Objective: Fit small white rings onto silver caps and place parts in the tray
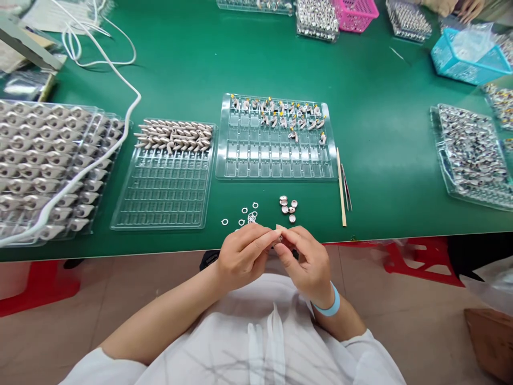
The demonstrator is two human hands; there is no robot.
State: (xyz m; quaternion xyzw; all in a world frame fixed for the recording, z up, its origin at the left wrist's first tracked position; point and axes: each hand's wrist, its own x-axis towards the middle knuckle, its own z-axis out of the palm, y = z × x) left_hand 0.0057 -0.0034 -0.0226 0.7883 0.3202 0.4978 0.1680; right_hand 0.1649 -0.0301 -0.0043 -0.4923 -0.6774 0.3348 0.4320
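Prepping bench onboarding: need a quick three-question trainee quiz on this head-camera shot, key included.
1. Which of the person's hands has the light-blue band at its wrist?
2. True or false: the thin, pale wooden stick lies to the picture-right of the clear plastic compartment tray that holds yellow-tipped grey parts.
3. Where do the small white rings lie relative to the small, round silvery caps? A) picture-left, B) picture-right, C) on top of them.

Key: 1. The right hand. 2. True. 3. A.
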